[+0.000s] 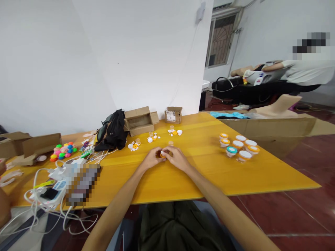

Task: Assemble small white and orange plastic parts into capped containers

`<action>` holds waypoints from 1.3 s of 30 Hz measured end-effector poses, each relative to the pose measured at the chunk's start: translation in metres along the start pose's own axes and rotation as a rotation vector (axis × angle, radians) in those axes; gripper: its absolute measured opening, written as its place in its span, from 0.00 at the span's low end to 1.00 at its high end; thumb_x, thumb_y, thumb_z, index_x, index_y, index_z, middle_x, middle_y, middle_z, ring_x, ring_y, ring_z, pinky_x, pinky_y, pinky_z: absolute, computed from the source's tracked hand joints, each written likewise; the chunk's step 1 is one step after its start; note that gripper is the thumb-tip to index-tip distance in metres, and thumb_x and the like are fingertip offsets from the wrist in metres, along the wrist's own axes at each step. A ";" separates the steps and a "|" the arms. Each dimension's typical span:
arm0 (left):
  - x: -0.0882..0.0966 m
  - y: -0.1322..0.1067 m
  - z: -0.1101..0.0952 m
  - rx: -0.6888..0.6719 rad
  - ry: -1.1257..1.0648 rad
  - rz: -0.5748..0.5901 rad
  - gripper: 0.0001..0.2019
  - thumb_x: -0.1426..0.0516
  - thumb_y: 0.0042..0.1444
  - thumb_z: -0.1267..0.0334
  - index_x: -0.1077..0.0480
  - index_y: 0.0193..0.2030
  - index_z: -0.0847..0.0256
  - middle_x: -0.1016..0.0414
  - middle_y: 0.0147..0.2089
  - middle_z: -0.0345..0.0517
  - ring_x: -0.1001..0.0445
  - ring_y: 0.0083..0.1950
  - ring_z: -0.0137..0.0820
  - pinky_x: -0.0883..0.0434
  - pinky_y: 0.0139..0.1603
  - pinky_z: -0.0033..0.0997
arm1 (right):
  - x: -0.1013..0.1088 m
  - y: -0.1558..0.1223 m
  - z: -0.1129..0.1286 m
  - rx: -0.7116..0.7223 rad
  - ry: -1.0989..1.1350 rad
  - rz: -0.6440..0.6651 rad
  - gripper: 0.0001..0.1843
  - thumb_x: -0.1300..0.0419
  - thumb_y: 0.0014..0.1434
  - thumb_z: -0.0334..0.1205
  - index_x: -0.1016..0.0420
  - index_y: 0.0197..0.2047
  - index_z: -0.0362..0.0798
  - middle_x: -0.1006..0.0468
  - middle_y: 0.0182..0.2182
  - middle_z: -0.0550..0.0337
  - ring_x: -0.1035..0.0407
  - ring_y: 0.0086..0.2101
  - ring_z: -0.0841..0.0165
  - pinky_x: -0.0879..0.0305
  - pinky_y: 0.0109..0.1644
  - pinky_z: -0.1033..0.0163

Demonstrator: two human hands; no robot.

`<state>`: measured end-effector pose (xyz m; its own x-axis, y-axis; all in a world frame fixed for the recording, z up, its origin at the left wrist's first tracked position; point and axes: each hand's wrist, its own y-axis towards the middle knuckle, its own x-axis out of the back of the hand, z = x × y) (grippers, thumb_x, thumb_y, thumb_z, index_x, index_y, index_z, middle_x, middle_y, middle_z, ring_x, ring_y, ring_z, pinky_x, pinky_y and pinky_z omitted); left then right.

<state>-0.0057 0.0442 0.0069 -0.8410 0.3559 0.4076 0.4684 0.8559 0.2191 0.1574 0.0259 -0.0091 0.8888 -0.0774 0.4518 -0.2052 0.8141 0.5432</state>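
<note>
My left hand [152,158] and my right hand [175,157] meet above the near middle of the table, fingers curled inward. Between their fingertips is a small round orange piece [162,155], mostly covered, with a bit of white beside it. Both hands are closed on it. Just beyond the fingers stands a small clear cup [171,143]. Farther back lie groups of loose white and orange parts, among them an orange ring [175,132] and a white round piece [179,132]. Off to the right stand several small clear jars with lids, one with a teal lid [231,150].
At the left are a power strip with tangled white cables [52,200], colourful balls [62,151] and a black bag [112,130]. Cardboard boxes [140,122] stand along the wall. A large carton [267,132] adjoins the table's right side. A person [306,71] sits behind it.
</note>
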 end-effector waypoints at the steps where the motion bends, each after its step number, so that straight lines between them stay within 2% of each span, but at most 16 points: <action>1: 0.000 0.000 0.000 0.003 0.011 0.000 0.13 0.33 0.41 0.61 0.30 0.30 0.61 0.30 0.29 0.37 0.32 0.31 0.28 0.32 0.36 0.28 | 0.000 0.000 0.000 0.002 0.003 -0.001 0.05 0.42 0.58 0.37 0.24 0.33 0.52 0.20 0.31 0.59 0.27 0.34 0.65 0.32 0.42 0.61; 12: 0.002 0.001 0.001 -0.004 0.113 0.001 0.11 0.34 0.42 0.61 0.29 0.30 0.61 0.32 0.29 0.38 0.34 0.33 0.29 0.33 0.37 0.29 | 0.002 0.002 0.001 0.006 0.053 -0.015 0.07 0.42 0.58 0.38 0.23 0.30 0.53 0.19 0.30 0.59 0.27 0.32 0.64 0.33 0.39 0.60; 25: 0.001 0.001 0.001 -0.023 0.128 0.000 0.12 0.34 0.44 0.59 0.31 0.27 0.62 0.34 0.28 0.36 0.35 0.32 0.28 0.35 0.36 0.28 | 0.002 0.002 0.003 0.012 0.102 -0.020 0.08 0.42 0.57 0.35 0.23 0.28 0.52 0.20 0.28 0.60 0.28 0.32 0.64 0.34 0.40 0.61; 39: 0.001 0.001 -0.001 -0.044 0.122 -0.003 0.13 0.34 0.43 0.57 0.32 0.26 0.62 0.37 0.27 0.36 0.37 0.31 0.28 0.37 0.35 0.28 | 0.001 0.001 0.001 -0.008 0.120 -0.021 0.07 0.42 0.57 0.39 0.23 0.29 0.53 0.20 0.29 0.59 0.28 0.32 0.64 0.33 0.40 0.59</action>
<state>-0.0061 0.0451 0.0081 -0.8045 0.3024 0.5112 0.4793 0.8388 0.2581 0.1573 0.0263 -0.0072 0.9357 -0.0250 0.3520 -0.1835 0.8176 0.5458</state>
